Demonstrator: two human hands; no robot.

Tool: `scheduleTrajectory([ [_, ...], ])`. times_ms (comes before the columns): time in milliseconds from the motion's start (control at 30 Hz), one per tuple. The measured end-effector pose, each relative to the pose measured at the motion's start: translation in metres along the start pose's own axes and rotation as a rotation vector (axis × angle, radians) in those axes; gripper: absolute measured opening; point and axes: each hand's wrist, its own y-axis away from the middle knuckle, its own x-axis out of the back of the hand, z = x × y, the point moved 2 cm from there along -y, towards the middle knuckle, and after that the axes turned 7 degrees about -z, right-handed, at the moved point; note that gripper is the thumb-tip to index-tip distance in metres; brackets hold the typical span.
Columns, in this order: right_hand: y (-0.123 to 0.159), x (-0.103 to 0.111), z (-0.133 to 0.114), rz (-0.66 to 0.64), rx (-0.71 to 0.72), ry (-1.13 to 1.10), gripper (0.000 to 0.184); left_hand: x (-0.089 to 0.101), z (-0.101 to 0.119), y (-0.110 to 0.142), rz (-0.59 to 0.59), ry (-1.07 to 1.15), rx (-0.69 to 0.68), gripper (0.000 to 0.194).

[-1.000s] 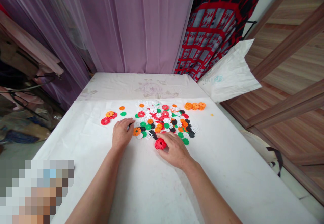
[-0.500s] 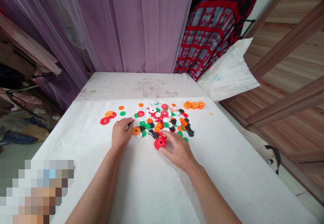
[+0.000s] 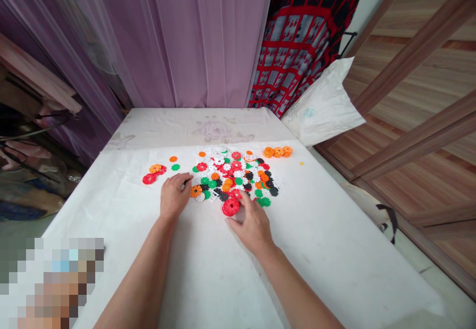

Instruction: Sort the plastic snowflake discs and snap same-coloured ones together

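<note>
A pile of notched plastic discs (image 3: 226, 167) in red, green, orange, white and black covers the middle of the white table. At the pile's left edge rests my left hand (image 3: 174, 193), its fingers curled together. Something small and dark shows between its thumb and fingertips, too little to name. Beside the hand lies an orange disc (image 3: 196, 191). A short stack of red discs (image 3: 231, 206) stands at the pile's near edge. Around its right side is my right hand (image 3: 255, 224), thumb and fingers apart, with a gap to the stack at the thumb.
Overlapping orange and red discs (image 3: 149, 178) lie at the left. Orange stacks (image 3: 277, 151) sit in a row at the back right, with a tiny yellow piece (image 3: 301, 163) nearby. A white bag (image 3: 323, 106) stands off the table's right edge. A purple curtain (image 3: 193, 41) hangs behind.
My right hand has loosened from the red stack, which now stands by itself on the table. The left hand keeps its place by the pile. The whole view has shifted slightly.
</note>
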Motion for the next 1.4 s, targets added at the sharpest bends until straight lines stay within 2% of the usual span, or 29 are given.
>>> scheduleTrajectory([
  [200, -0.006, -0.005, -0.007, 0.055, -0.001, 0.072, 0.072, 0.003, 0.003, 0.0, -0.017, 0.01, 0.009, 0.032],
  [433, -0.011, -0.01, -0.006, 0.055, -0.035, 0.106, 0.071, 0.005, 0.006, 0.0, -0.02, 0.014, 0.022, 0.032],
  [833, -0.007, -0.011, 0.003, 0.127, -0.019, -0.005, 0.076, 0.004, 0.004, 0.0, -0.019, 0.013, -0.001, 0.033],
  [933, -0.006, -0.002, 0.011, 0.137, -0.026, -0.017, 0.077, 0.004, 0.002, 0.0, -0.018, 0.007, -0.014, 0.034],
  [1067, -0.011, 0.023, 0.034, 0.144, -0.109, 0.013, 0.078, 0.004, 0.0, -0.002, -0.022, -0.008, -0.009, 0.037],
  [1267, -0.032, 0.069, 0.085, 0.115, -0.283, 0.108, 0.081, 0.002, -0.008, -0.004, -0.041, -0.022, -0.027, 0.043],
  [1400, -0.052, 0.091, 0.122, 0.103, -0.405, 0.185, 0.079, 0.001, -0.016, -0.005, -0.034, -0.05, -0.031, 0.044],
])
